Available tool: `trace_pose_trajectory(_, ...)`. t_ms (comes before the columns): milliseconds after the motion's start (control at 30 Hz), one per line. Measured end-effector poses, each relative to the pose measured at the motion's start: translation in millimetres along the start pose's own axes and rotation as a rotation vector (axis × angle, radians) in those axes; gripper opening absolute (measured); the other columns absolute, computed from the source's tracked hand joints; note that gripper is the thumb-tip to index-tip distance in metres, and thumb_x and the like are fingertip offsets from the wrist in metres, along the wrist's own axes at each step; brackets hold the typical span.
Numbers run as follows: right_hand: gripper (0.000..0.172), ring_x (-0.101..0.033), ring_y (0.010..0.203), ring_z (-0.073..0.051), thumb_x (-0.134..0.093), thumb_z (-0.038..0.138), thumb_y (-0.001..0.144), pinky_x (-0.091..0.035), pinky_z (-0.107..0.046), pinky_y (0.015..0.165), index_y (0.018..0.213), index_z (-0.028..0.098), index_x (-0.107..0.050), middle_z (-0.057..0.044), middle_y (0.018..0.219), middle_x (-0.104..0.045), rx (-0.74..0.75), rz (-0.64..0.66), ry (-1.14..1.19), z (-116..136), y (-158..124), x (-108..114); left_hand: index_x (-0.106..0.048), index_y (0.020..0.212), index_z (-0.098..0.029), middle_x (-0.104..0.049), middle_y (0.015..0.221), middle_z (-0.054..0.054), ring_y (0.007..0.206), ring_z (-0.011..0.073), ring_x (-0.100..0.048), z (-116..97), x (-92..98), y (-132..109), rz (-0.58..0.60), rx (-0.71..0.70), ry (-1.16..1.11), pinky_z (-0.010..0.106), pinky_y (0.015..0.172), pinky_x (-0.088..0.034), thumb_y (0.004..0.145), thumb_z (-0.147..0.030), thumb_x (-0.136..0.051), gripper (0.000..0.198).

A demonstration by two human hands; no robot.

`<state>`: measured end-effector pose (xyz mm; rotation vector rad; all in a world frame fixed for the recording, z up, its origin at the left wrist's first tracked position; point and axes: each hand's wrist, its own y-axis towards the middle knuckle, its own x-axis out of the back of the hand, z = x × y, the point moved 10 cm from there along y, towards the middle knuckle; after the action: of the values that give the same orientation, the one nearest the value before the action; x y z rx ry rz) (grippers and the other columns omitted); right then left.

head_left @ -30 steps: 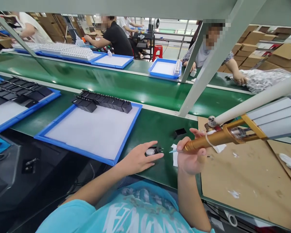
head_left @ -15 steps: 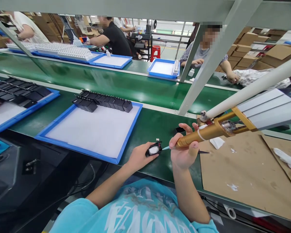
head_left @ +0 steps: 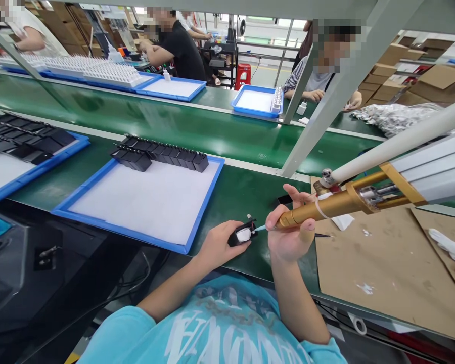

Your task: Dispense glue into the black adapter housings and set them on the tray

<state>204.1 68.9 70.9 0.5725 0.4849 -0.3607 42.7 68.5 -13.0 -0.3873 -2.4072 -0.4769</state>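
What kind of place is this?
Probably a factory assembly line: rows of black casings sit in a blue-rimmed tray, the right hand holds a gold-coloured tool to a black part, and other people work beyond the green workbench.

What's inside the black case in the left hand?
A white piece shows in the black case; details beside the nozzle tip are too small to tell. The left hand covers one end, and whatever lies beneath the white piece is hidden.

Turquoise shirt (head_left: 216, 321), white lettering (head_left: 246, 341), wording unclear
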Motion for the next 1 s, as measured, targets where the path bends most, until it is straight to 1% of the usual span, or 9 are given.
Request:
trace_pose_trajectory(67,0.039,-0.052,0.04,-0.005,-0.049,0.051,0.085,-0.032,-0.023,0.03,0.117,0.03,-0.05,-0.005,0.121,-0.057,0.005,-0.001,0.023,2,0,-2,-0.058,0.107,-0.023,-0.07,0.098,0.003,0.084,0.0202,-0.067,0,0.5,0,-0.003,0.003,-0.006,0.032,0.073,-0.053,0.079,-0.032,-0.069,0.032)
trace_pose_trajectory(133,0.04,-0.052,0.039,-0.005,-0.048,0.05,0.085,-0.031,-0.024,0.03,0.12,0.031,-0.05,-0.005,0.123,-0.057,0.009,0.003,0.044,2,0,-4,-0.057,0.108,-0.024,-0.07,0.099,0.003,0.085,0.0202,-0.067,2,0.2,0,-0.007,0.007,-0.009,0.032,0.073,-0.053,0.08,-0.033,-0.068,0.031)
trace_pose_trajectory(233,0.039,-0.052,0.039,-0.006,-0.046,0.05,0.085,-0.031,-0.024,0.03,0.119,0.031,-0.051,-0.005,0.121,-0.058,0.009,0.002,0.051,2,1,-6,-0.057,0.109,-0.024,-0.07,0.1,0.003,0.084,0.0194,-0.067,4,-1.7,0,-0.023,0.008,-0.017,0.031,0.072,-0.053,0.08,-0.034,-0.067,0.032)
trace_pose_trajectory(433,0.039,-0.049,0.039,-0.005,-0.043,0.053,0.086,-0.031,-0.024,0.031,0.117,0.032,-0.051,-0.004,0.117,-0.059,0.005,-0.007,-0.013,1,-1,-9,-0.058,0.109,-0.022,-0.07,0.096,0.003,0.073,0.016,-0.064,8,-10.9,3,-0.05,0.037,-0.043,0.028,0.066,-0.052,0.08,-0.035,-0.067,0.032)
trace_pose_trajectory(533,0.038,-0.05,0.039,-0.005,-0.043,0.052,0.086,-0.034,-0.025,0.033,0.118,0.033,-0.051,-0.004,0.117,-0.058,-0.016,0.006,-0.003,-1,-3,-15,-0.059,0.108,-0.022,-0.07,0.096,0.002,0.075,0.016,-0.065,1,-13.3,6,-0.07,0.02,-0.081,0.027,0.068,-0.051,0.079,-0.033,-0.068,0.032)
trace_pose_trajectory(700,0.041,-0.05,0.04,-0.005,-0.042,0.053,0.086,-0.033,-0.026,0.032,0.12,0.032,-0.052,-0.004,0.117,-0.056,-0.03,0.039,0.03,-3,-5,-21,-0.059,0.108,-0.02,-0.071,0.1,0.003,0.087,0.0171,-0.067,-16,-11.7,11,-0.118,-0.075,-0.193,0.026,0.072,-0.052,0.079,-0.028,-0.069,0.032)
trace_pose_trajectory(867,0.029,-0.05,0.039,-0.005,-0.04,0.051,0.087,-0.035,-0.026,0.035,0.103,0.031,-0.054,-0.002,0.115,-0.056,-0.01,0.082,0.039,-1,-6,-22,-0.059,0.109,-0.02,-0.071,0.102,0.004,0.089,0.018,-0.067,-22,-8.9,13,-0.16,-0.128,-0.203,0.027,0.076,-0.052,0.078,-0.027,-0.069,0.033)
trace_pose_trajectory(933,0.03,-0.049,0.039,-0.005,-0.037,0.051,0.088,-0.034,-0.025,0.034,0.107,0.032,-0.051,-0.002,0.116,-0.056,0.006,0.081,0.012,1,-6,-22,-0.059,0.109,-0.02,-0.071,0.103,0.005,0.091,0.0183,-0.067,-22,-9.9,13,-0.157,-0.131,-0.207,0.027,0.078,-0.052,0.079,-0.027,-0.069,0.033)
trace_pose_trajectory(1000,0.036,-0.048,0.039,-0.005,-0.034,0.054,0.088,-0.033,-0.025,0.034,0.115,0.034,-0.047,-0.004,0.119,-0.055,0.014,0.06,-0.037,1,-6,-20,-0.059,0.11,-0.02,-0.071,0.103,0.005,0.091,0.0185,-0.067,-20,-11.9,13,-0.145,-0.12,-0.204,0.028,0.078,-0.052,0.079,-0.028,-0.069,0.033)
